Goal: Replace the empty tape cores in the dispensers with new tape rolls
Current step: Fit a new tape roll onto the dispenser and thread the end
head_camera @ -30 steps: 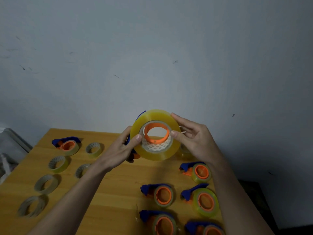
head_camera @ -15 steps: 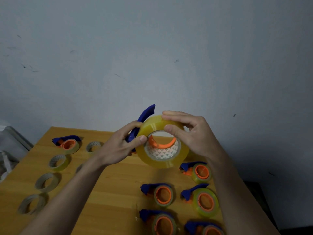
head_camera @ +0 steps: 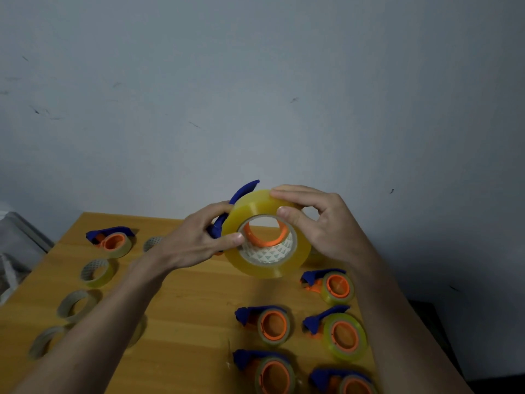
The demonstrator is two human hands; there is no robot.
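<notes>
Both hands are gripping a yellow tape roll (head_camera: 265,260) above the desk (head_camera: 193,308): left hand (head_camera: 196,240) also clasping the blue dispenser (head_camera: 241,191), right hand (head_camera: 321,223) pinching the roll's top.

Compared with a second ago, the tape roll (head_camera: 265,234) sits tilted with its orange hub (head_camera: 265,236) deeper inside, the dispenser's blue handle (head_camera: 243,190) pokes up behind it, and the right hand (head_camera: 318,223) now grips over its top.

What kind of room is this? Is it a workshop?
Hard to say: probably a plain room with a work table. A bare grey wall stands behind a wooden table laid out with tape dispensers and empty cores. No workshop tools show.
</notes>
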